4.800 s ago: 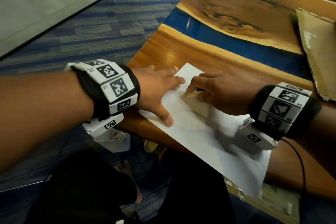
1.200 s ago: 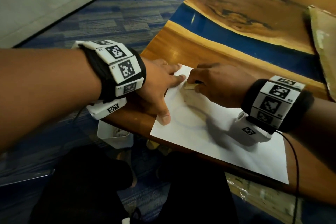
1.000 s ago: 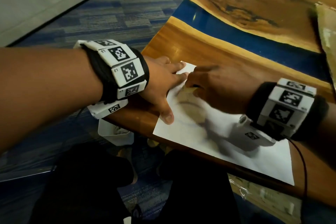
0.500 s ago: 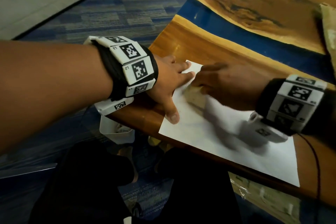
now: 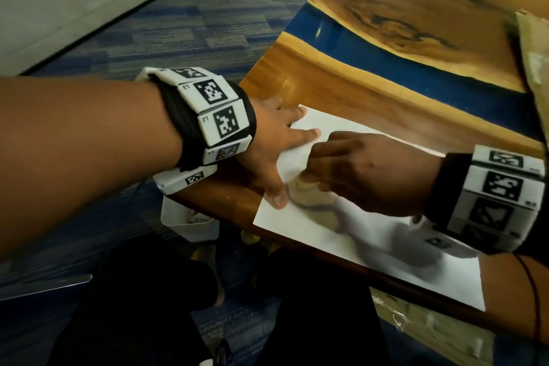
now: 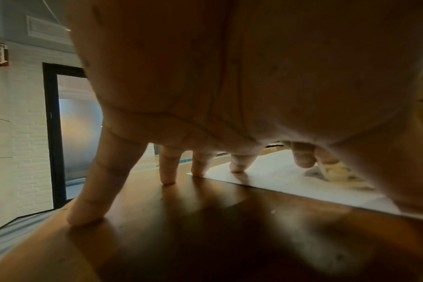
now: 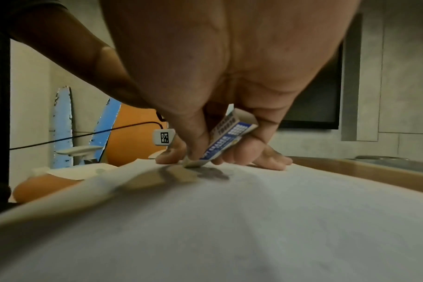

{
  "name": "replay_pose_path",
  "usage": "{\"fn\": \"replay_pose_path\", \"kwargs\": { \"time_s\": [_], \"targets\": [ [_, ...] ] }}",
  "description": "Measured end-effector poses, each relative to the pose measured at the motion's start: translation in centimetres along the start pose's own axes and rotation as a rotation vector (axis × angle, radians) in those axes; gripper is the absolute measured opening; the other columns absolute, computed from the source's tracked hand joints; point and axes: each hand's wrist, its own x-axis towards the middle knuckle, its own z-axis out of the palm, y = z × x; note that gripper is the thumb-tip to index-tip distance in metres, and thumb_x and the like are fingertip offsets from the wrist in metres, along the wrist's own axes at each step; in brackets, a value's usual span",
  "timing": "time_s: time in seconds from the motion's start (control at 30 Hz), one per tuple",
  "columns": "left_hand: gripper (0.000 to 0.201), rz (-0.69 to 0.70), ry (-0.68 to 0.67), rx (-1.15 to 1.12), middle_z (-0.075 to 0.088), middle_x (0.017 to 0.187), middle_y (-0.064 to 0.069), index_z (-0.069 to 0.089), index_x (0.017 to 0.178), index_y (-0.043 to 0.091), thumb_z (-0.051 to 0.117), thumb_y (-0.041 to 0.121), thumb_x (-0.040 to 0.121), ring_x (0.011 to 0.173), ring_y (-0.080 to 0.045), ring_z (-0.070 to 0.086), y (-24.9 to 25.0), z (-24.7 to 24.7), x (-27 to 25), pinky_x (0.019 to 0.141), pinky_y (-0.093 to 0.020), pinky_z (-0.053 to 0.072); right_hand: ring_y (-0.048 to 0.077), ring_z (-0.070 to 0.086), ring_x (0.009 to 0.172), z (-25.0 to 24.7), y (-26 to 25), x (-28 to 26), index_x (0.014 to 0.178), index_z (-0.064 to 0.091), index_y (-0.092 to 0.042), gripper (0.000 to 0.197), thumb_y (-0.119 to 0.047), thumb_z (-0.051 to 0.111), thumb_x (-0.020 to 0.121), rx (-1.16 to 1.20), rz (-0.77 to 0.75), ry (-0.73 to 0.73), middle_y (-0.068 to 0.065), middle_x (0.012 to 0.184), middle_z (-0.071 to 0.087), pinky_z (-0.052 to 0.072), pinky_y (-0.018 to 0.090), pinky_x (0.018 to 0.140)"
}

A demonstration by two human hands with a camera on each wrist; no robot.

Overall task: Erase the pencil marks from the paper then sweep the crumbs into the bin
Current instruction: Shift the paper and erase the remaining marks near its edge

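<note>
Right hand (image 5: 368, 175) at frame centre pinching blue-sleeved white eraser (image 7: 226, 139) against white paper sheet (image 5: 326, 235), left hand (image 5: 276, 142) fingers (image 6: 168, 167) spread flat, pressing sheet's left edge on wooden desk (image 5: 341, 98)

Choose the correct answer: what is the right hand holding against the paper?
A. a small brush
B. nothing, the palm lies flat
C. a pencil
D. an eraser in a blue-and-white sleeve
D: in the right wrist view the right hand pinches an eraser in a blue-and-white sleeve, its tip pressed on the paper.
</note>
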Motion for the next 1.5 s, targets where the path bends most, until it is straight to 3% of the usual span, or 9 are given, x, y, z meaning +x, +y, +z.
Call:
{"fn": "replay_pose_path", "kwargs": {
  "time_s": [0.13,0.3,0.5,0.67,0.83,1.03,1.2,1.33,1.5],
  "targets": [
    [0.135,0.001,-0.001,-0.005,-0.02,0.168,0.006,-0.019,0.154,0.048,0.061,0.094,0.056,0.154,-0.035,-0.002,0.0,0.1,0.0,0.112,-0.064,0.028,0.027,0.059,0.099,-1.5,2.9,-0.1,0.121,0.062,-0.027,0.025,-0.028,0.051,0.097,0.009,0.306,0.086,-0.002,0.112,0.061,0.055,0.047,0.081],
    [0.137,0.01,-0.009,-0.018,-0.024,0.168,0.006,-0.02,0.155,0.048,0.06,0.095,0.055,0.154,-0.035,-0.004,-0.3,0.2,0.1,0.113,-0.064,0.026,0.026,0.059,0.089,-0.1,-1.4,-0.2,0.118,0.062,-0.021,0.026,-0.027,0.048,0.098,-0.057,0.104,-0.03,-0.001,0.106,0.061,0.052,0.042,0.078],
    [0.14,-0.01,0.014,-0.083,-0.018,0.168,0.012,-0.015,0.159,0.039,0.062,0.093,0.055,0.156,-0.027,-0.005,-0.6,0.2,-0.3,0.119,-0.061,0.018,0.028,0.056,0.08,-1.2,0.6,-1.2,0.117,0.061,-0.024,0.024,-0.03,0.048,0.097,-0.078,0.503,0.017,-0.002,0.1,0.055,0.053,0.043,0.067],
    [0.13,-0.006,0.088,-0.101,-0.006,0.17,0.013,0.001,0.162,0.032,0.056,0.093,0.062,0.154,-0.023,0.007,-1.3,0.2,-0.3,0.118,-0.058,0.027,0.024,0.056,0.082,-1.6,-0.9,-1.6,0.119,0.058,-0.025,0.024,-0.032,0.045,0.1,-0.065,0.519,-0.008,-0.003,0.105,0.055,0.051,0.039,0.068],
    [0.133,0.025,0.09,-0.058,-0.016,0.169,0.013,-0.001,0.161,0.033,0.056,0.096,0.059,0.154,-0.027,0.008,-0.9,0.6,0.0,0.114,-0.062,0.033,0.028,0.057,0.076,-1.2,-3.9,-0.1,0.121,0.054,-0.023,0.025,-0.032,0.045,0.099,0.012,0.322,-0.064,0.0,0.105,0.051,0.052,0.045,0.065],
    [0.133,0.014,0.075,-0.056,-0.014,0.17,0.009,-0.004,0.16,0.036,0.058,0.095,0.058,0.154,-0.03,0.006,-1.2,0.7,0.3,0.113,-0.064,0.031,0.024,0.059,0.085,-2.2,1.7,2.2,0.123,0.057,-0.024,0.026,-0.03,0.047,0.101,-0.111,0.524,-0.001,-0.001,0.109,0.054,0.055,0.042,0.074],
    [0.136,0.011,0.08,-0.056,-0.014,0.169,0.009,-0.007,0.161,0.034,0.056,0.096,0.057,0.154,-0.028,0.003,-1.3,0.6,0.5,0.114,-0.062,0.03,0.023,0.06,0.089,-0.9,-2.3,2.1,0.13,0.056,-0.024,0.031,-0.025,0.051,0.099,0.083,0.244,-0.051,-0.005,0.119,0.05,0.054,0.04,0.077],
    [0.136,0.021,0.082,-0.039,-0.014,0.17,0.008,-0.007,0.16,0.035,0.055,0.097,0.057,0.154,-0.029,0.003,-1.4,0.7,0.5,0.114,-0.064,0.028,0.023,0.058,0.086,-1.6,2.7,2.3,0.127,0.056,-0.028,0.028,-0.029,0.05,0.1,-0.024,0.496,0.042,-0.002,0.117,0.055,0.054,0.043,0.075],
    [0.136,0.036,0.089,-0.041,-0.013,0.169,0.009,-0.004,0.161,0.033,0.056,0.097,0.057,0.152,-0.03,0.007,-1.4,0.6,0.6,0.111,-0.062,0.034,0.023,0.059,0.078,-0.7,-1.4,2.2,0.127,0.058,-0.025,0.032,-0.019,0.059,0.095,0.088,0.161,-0.021,0.002,0.121,0.057,0.055,0.04,0.066]
  ]
}}
